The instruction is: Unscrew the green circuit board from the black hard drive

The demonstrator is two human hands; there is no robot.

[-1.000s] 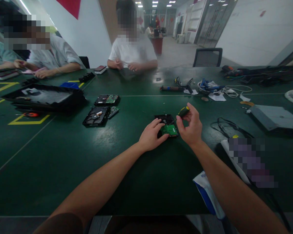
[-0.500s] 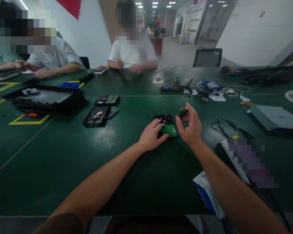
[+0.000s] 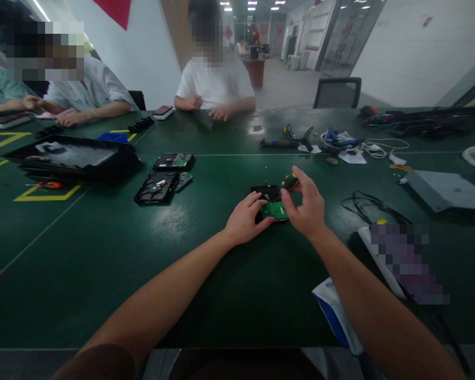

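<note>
A hard drive (image 3: 267, 193) with a black casing and a green circuit board (image 3: 275, 210) lies on the table in front of me. My left hand (image 3: 243, 219) holds it from the left, thumb along the near edge and fingers over its left side. Between the thumb and fingers of my right hand (image 3: 306, 203) is a screwdriver (image 3: 290, 182) with a dark green and yellow handle. It is tilted over the drive's right side. The screwdriver's tip is too small to make out, so I cannot tell whether it touches the board.
Other hard drives (image 3: 157, 188) lie to the left, near a large black plastic housing (image 3: 75, 158). Cables (image 3: 380, 149) and a grey metal box (image 3: 451, 190) occupy the right. A white-and-blue packet (image 3: 332, 306) lies under my right forearm. People (image 3: 217, 89) sit across the table.
My right hand has shifted slightly left with the screwdriver, whose handle is now lower and closer to the drive. My left hand and the hard drive stay in place.
</note>
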